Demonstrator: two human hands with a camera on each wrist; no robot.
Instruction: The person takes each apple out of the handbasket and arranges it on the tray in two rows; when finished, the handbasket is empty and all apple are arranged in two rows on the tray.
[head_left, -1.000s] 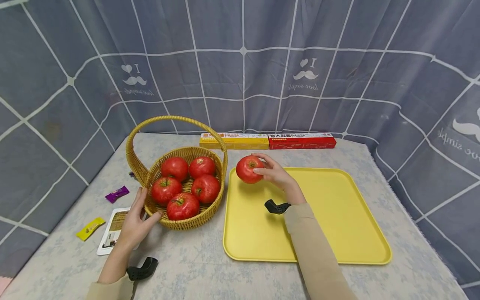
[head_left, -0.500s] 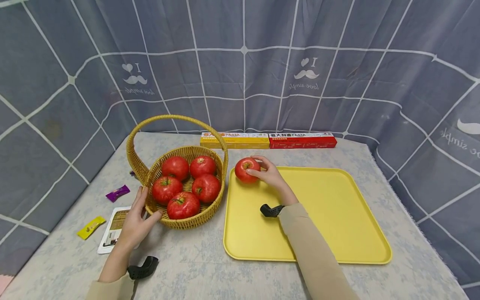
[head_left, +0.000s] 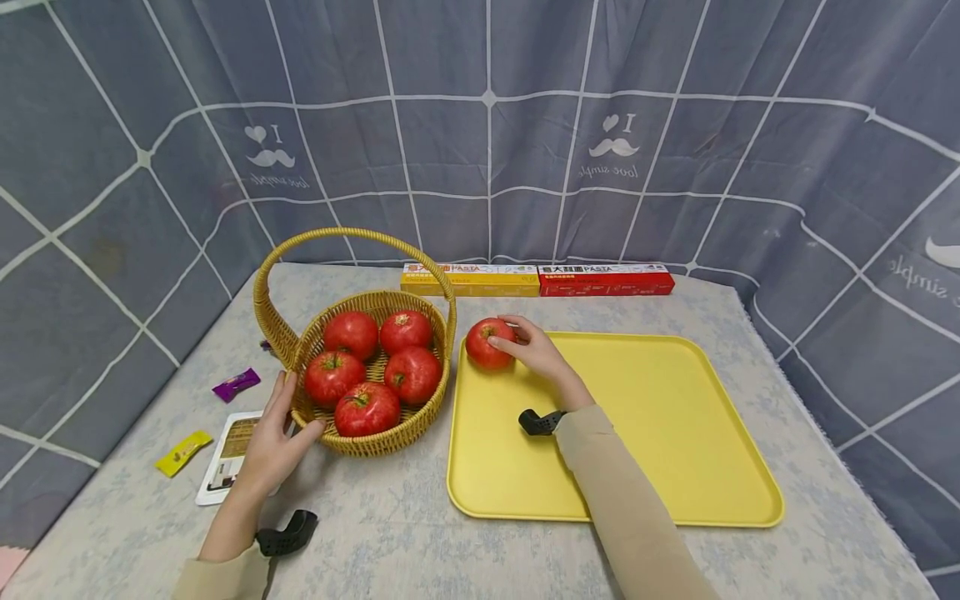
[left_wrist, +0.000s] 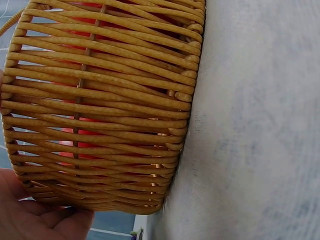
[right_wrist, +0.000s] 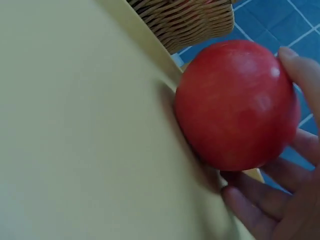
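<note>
At the tray's far left corner, the right hand (head_left: 534,350) curls its fingers round a tomato (head_left: 488,342) resting on the yellow tray (head_left: 675,433), forearm stretched across it. The left hand (head_left: 273,442) lies with fingers spread against the wicker basket (head_left: 375,446) wall. Only the right wrist view shows the tomato (right_wrist: 235,105) touching the tray surface; the left wrist view shows the palm (left_wrist: 35,217) against the weave.

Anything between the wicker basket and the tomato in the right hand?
Only the yellow tray's raised rim and a strip of tablecloth. The head view shows this gap between the basket and the tomato held by the right hand.
</note>
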